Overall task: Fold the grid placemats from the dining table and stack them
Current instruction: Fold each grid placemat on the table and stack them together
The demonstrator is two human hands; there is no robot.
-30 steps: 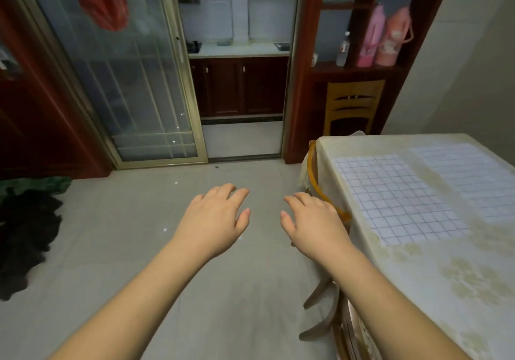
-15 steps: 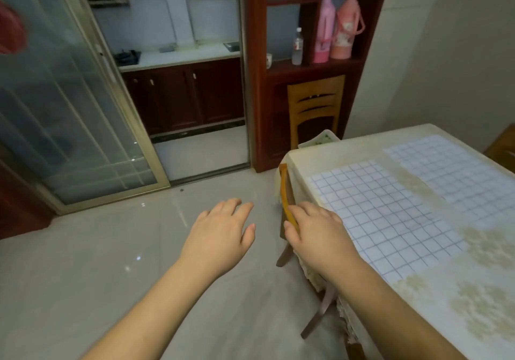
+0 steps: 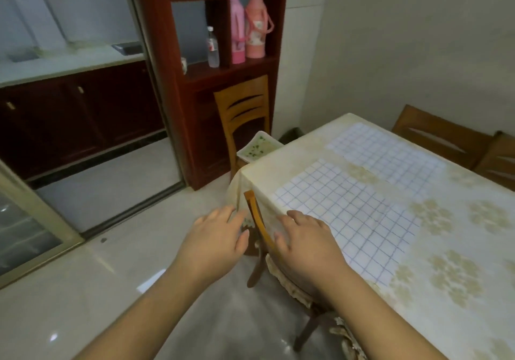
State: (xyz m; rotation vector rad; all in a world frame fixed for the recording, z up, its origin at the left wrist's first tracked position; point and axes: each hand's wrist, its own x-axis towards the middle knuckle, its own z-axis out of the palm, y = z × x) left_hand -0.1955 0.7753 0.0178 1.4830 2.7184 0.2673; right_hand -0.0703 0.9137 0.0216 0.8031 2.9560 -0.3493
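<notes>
Reaching forward w/ both palms down: left hand (image 3: 216,244) over the floor, right hand (image 3: 303,248) above the table edge, fingers loose, holding nothing. Two white blue-grid placemats, near one (image 3: 354,214) & far one (image 3: 387,153), lie flat on the cream floral-cloth dining table (image 3: 446,248).

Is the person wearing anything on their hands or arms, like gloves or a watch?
No. The left hand and the right hand are bare, with no gloves, rings or watch. Both forearms are bare too, with no sleeves in view. The fingernails look short and unpainted.
</notes>
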